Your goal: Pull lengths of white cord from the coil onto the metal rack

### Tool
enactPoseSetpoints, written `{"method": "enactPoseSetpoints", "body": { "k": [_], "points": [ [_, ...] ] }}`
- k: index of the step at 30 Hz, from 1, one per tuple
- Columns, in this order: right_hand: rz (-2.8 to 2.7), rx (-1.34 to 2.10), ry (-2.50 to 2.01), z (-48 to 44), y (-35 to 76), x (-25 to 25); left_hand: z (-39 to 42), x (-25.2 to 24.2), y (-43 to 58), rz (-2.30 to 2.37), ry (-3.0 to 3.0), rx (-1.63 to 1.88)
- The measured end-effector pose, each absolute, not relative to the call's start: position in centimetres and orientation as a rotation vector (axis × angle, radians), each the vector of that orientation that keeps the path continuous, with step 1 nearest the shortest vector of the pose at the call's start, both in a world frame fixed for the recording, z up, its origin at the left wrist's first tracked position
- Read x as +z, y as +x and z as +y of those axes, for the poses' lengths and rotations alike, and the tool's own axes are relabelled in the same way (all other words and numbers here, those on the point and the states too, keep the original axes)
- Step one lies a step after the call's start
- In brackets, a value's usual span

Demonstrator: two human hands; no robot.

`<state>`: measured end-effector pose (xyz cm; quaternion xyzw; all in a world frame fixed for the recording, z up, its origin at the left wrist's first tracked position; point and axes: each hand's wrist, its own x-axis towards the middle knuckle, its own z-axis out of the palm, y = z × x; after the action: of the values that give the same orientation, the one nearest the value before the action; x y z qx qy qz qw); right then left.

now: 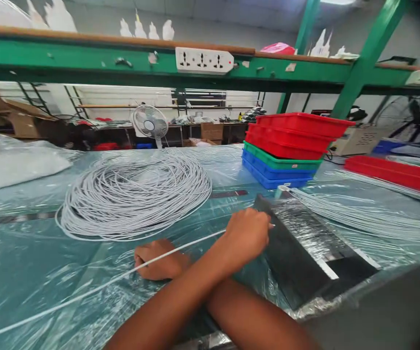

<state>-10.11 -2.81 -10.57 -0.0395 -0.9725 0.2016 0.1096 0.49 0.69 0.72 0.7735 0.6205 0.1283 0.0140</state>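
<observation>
My forearms are crossed, the left one over the right. On the right side, my left hand point(248, 233) is closed on a white cable point(96, 290), whose short tip pokes out past the fingers. From there the cable slants down to the lower left edge of the view. It passes over my right hand point(162, 260), which rests low over the plastic-covered table with curled fingers; anything inside them is hidden. Behind my right hand lies a big coil of white cable point(137, 194). A dark board with shiny film point(305, 228) is just right of my left hand.
Stacked red, green and blue trays point(286, 150) stand behind the board. Cut cables point(363, 209) and a long red tray point(395, 174) lie at the right. White plastic sheeting point(16, 163) is at the left. A green shelf beam point(86, 56) with a power strip point(204, 61) spans above.
</observation>
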Motion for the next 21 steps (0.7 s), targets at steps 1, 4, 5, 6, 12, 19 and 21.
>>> {"method": "enactPoseSetpoints", "body": {
  "k": [1, 4, 5, 6, 12, 19, 21],
  "points": [
    [-2.857, 0.571, -0.117, -2.8, -10.1, -10.6, 0.8, 0.4, 0.7, 1.912, 2.415, 0.448],
    [-2.846, 0.473, -0.092, -2.9, -9.9, -10.6, 0.9, -0.2, 1.0, 1.898, 2.407, 0.569],
    [-2.843, 0.451, -0.080, -3.0, -9.9, -10.6, 0.9, -0.3, 1.1, 1.898, 2.407, 0.579],
    [-2.838, 0.438, -0.071, -3.0, -9.9, -10.6, 0.9, -0.4, 1.1, 1.894, 2.411, 0.582],
    [-2.837, 0.450, -0.048, -2.6, -10.2, -10.9, 1.1, -0.7, 0.9, 1.848, 2.450, 0.630],
    [-2.874, 0.463, -0.071, -2.5, -10.2, -10.7, 1.2, -0.7, 0.9, 1.844, 2.444, 0.670],
    [-2.886, 0.461, -0.079, -2.5, -10.2, -10.7, 1.2, -0.8, 1.0, 1.833, 2.450, 0.678]
  ]
}}
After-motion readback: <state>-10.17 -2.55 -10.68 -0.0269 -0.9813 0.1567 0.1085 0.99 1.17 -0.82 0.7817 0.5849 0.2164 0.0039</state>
